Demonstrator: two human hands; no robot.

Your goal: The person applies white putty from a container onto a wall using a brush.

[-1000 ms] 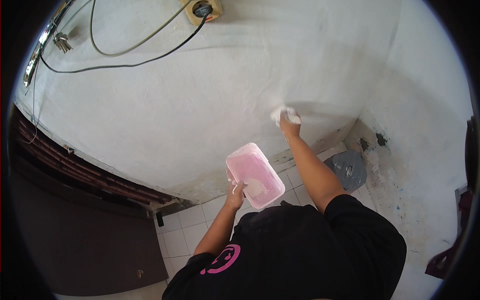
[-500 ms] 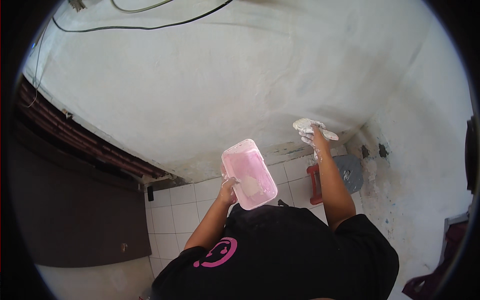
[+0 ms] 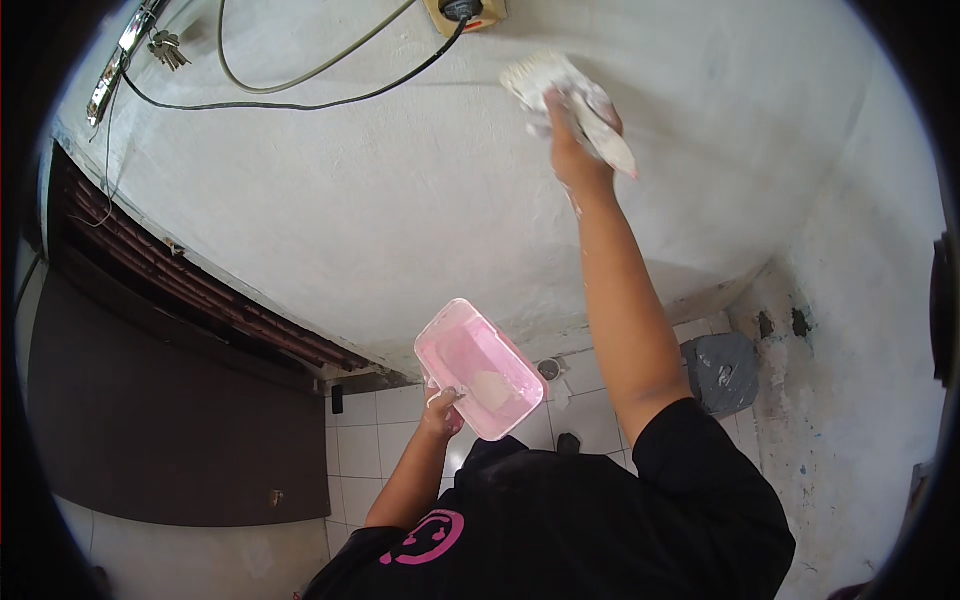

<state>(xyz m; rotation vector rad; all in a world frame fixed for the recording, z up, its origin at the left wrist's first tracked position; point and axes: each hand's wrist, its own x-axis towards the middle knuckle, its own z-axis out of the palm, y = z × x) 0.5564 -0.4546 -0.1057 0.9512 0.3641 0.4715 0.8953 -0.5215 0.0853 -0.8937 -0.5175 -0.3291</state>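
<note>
Holds pink tub (image 3: 455, 350) by left rim in left hand (image 3: 442, 412), just beyond black shirt (image 3: 570, 520), with pale paste (image 3: 490, 392) inside. Farther out, grips white-coated brush (image 3: 548, 76) in smeared right hand (image 3: 582, 135), bristles up-left near wall (image 3: 350, 190); can't tell contact. Farthest: see yellowish socket box (image 3: 488, 18) with black cord (image 3: 290, 107) plugged in.

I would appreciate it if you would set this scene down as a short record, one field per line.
Left hand: grips the left side of a pink plastic tub
Tub contents: pale paste in the bottom
Right hand: holds a white-smeared brush
Brush position: at the pale wall; contact is hard to tell
Upper wall: yellowish power socket with a black cable
Upper left: bunch of keys
Floor: white tiles
</note>
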